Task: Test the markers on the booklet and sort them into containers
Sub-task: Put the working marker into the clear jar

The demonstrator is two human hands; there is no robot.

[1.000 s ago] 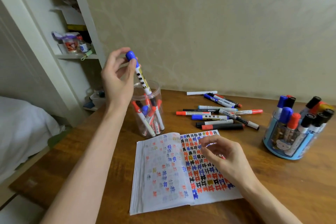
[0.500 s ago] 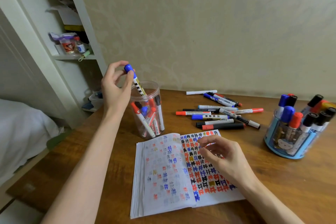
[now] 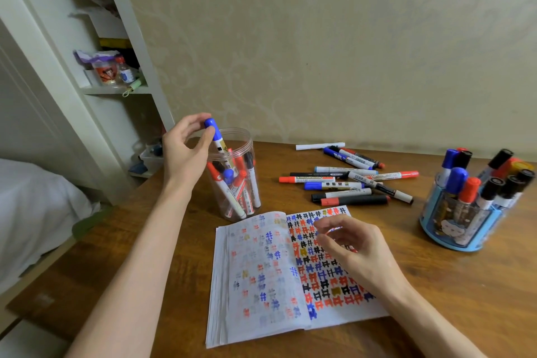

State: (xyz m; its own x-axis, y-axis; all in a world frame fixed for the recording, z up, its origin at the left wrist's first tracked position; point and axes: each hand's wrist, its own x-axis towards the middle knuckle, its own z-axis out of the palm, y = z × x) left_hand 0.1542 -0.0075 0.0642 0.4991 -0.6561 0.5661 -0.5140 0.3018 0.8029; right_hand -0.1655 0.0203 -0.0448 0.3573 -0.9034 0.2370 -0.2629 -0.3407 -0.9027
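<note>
My left hand (image 3: pixel 186 151) pinches a blue-capped white marker (image 3: pixel 215 134) by its cap, with its lower end inside the clear plastic jar (image 3: pixel 245 148). Several red, blue and black markers stand in that jar. An open booklet (image 3: pixel 261 270) covered in coloured marks lies on the table in front of me. My right hand (image 3: pixel 353 250) hovers over its right page with loosely curled fingers, holding nothing. A loose pile of markers (image 3: pixel 348 180) lies beyond the booklet.
A blue round organizer (image 3: pixel 465 238) packed with capped markers stands at the right. The wooden table (image 3: pixel 465 299) ends at a wall behind. A white shelf unit (image 3: pixel 116 90) with small items stands at the left, and a bed (image 3: pixel 29 206) lies below it.
My left hand has lowered the blue-capped marker down into the clear jar. My right hand has stayed over the booklet's right page.
</note>
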